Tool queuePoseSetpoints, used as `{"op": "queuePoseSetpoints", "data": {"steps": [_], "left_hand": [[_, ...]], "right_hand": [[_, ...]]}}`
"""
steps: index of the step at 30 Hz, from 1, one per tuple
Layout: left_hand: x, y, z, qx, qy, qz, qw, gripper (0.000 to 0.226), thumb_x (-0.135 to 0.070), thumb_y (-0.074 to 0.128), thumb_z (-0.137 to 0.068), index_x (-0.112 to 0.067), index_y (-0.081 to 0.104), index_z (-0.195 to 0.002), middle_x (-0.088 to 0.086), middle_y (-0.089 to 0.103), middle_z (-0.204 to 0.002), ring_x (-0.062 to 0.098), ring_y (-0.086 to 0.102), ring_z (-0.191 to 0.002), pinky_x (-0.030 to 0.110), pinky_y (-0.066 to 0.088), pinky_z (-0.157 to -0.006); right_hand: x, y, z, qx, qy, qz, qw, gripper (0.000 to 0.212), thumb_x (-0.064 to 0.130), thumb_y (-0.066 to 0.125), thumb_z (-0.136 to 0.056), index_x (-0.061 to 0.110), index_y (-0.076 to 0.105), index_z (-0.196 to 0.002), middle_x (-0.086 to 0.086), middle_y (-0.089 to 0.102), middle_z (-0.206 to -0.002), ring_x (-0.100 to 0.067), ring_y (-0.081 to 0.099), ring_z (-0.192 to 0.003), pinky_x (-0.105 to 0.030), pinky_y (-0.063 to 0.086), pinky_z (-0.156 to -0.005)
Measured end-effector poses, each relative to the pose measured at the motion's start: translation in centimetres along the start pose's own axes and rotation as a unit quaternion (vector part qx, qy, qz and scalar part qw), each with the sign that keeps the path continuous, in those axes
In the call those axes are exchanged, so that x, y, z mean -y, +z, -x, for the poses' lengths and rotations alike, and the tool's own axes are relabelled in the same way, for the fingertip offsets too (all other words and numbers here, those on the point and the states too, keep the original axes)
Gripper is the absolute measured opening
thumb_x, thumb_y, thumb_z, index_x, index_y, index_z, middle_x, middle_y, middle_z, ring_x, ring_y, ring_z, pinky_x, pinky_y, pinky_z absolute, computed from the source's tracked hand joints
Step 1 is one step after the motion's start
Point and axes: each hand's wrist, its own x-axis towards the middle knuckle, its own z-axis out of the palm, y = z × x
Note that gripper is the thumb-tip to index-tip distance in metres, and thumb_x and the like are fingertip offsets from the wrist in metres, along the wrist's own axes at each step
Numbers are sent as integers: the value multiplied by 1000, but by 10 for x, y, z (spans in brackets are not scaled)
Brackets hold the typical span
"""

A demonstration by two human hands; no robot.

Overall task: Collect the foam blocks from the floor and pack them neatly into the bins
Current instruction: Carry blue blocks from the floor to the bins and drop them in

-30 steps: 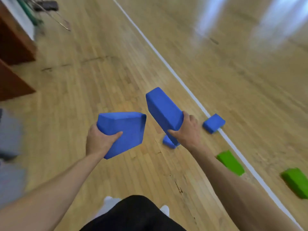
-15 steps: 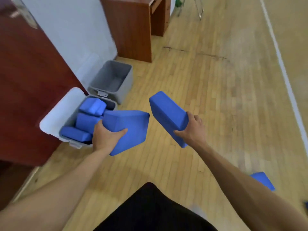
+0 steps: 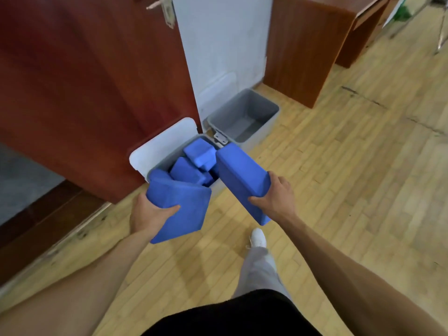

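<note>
Filled bin (image 3: 167, 155) front mostly hidden behind held blocks (image 3: 242, 175), door handle (image 3: 167, 10) cropped at top

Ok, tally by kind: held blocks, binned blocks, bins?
Held blocks: 2, left block in left hand, right block in right hand.
Binned blocks: at least 3 showing, rest hidden.
Bins: 2, near bin, far bin.
Total: at least 7.

We hold a foam block in each hand: the left block (image 3: 184, 207) in our left hand (image 3: 150, 214) hides the near bin's front-left corner from view, and the right block (image 3: 242, 178) in our right hand (image 3: 276, 197) slants across its right edge. The near bin (image 3: 167, 155) stands on the floor (image 3: 339, 190) against the door (image 3: 84, 93), with its lid (image 3: 162, 141) open behind-left and packed blocks (image 3: 191, 166) piled inside. The far bin (image 3: 271, 106) is just behind-right by the wall (image 3: 218, 44), the desk (image 3: 308, 44) further right.
</note>
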Motion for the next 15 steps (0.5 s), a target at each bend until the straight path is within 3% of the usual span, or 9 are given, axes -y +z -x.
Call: {"op": "queuePoseSetpoints", "data": {"steps": [4, 8, 15], "left_hand": [[-56, 25, -43, -50, -41, -11, 998, 87, -39, 90, -54, -8, 50, -125, 8, 55, -125, 28, 55, -116, 42, 50, -90], [-109, 54, -88, -41, -29, -21, 999, 89, -45, 87, -54, -14, 47, -128, 3, 52, -127, 24, 55, -116, 41, 51, -90], [-112, 50, -153, -95, -78, 8, 992, 91, -33, 87, -63, -15, 39, -139, 5, 43, -140, 23, 44, -129, 34, 38, -101]], "right_hand": [[7, -10, -77, 32, -19, 25, 999, 86, 44, 73, -69, 18, 36, -142, -7, 51, -128, -27, 47, -117, -40, 41, -99], [23, -24, -149, 46, -72, 66, 994, 84, 44, 72, -70, 17, 38, -141, -7, 53, -125, -27, 48, -113, -39, 42, -96], [80, -2, -243, 85, -106, 88, 987, 78, 44, 71, -67, 16, 42, -133, -5, 54, -116, -24, 50, -104, -40, 46, -90]]}}
